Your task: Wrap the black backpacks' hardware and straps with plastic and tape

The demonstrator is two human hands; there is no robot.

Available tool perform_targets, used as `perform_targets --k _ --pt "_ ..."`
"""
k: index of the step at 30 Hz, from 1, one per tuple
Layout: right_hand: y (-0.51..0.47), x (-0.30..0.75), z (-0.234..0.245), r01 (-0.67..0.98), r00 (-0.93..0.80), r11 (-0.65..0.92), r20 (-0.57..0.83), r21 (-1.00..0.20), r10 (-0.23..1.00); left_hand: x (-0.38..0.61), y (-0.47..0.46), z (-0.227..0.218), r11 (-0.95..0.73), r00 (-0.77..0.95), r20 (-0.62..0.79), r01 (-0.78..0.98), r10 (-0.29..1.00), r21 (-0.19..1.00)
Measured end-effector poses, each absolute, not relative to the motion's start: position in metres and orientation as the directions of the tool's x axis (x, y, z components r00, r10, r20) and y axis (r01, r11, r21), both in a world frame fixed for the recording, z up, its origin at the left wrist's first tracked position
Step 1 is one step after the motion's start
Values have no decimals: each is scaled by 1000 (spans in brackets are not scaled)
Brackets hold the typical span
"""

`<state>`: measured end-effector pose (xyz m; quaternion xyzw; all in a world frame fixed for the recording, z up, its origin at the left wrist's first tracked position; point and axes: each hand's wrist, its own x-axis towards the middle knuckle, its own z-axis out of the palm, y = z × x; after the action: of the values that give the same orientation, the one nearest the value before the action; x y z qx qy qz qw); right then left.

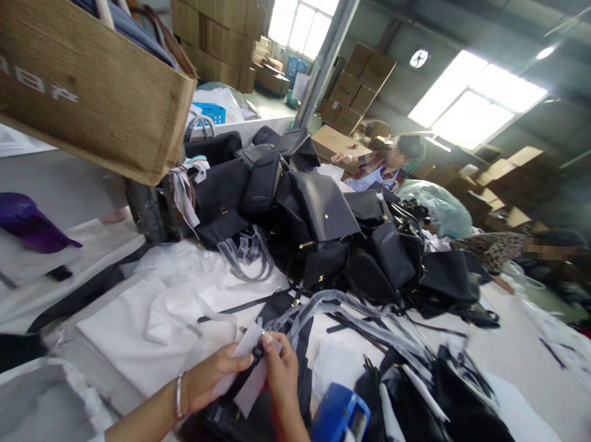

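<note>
My left hand (208,379), with a bangle at its wrist, is closed on a strip of white wrapping paper (252,390). The fingers of my right hand (282,370) pinch the same paper from the other side. Between my hands the paper lies around a narrow black strap (257,353), partly hidden by my fingers. Below them lies a black bag (243,428). Plastic-wrapped bag handles (320,302) arch beyond my right hand. A blue tape dispenser (334,420) stands right of my right forearm.
Black bags (321,206) are heaped across the table. White sheets (128,331) lie to the left, under a brown woven bag (84,81). More black bags (429,396) lie at the right. Two people work beyond the heap, one in a patterned sleeve (488,249).
</note>
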<state>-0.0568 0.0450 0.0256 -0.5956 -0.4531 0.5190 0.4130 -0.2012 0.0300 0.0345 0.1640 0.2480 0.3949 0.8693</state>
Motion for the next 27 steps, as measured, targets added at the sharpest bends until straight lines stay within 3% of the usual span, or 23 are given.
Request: perform_targets --k 4,14,23,27 --pt "46 -57 30 208 91 -169 -152 -963 984 -199 32 38 593 509 -327 -550 796 588" --pt "39 -54 21 21 46 -289 -288 -957 957 -200 30 27 624 535 -384 -393 752 675" --pt "39 -52 16 -12 15 -300 -300 -954 954 -205 32 25 690 569 -445 -339 692 640" --pt "41 -54 16 37 60 -306 -303 -951 951 -201 32 25 659 538 -436 -341 721 670"
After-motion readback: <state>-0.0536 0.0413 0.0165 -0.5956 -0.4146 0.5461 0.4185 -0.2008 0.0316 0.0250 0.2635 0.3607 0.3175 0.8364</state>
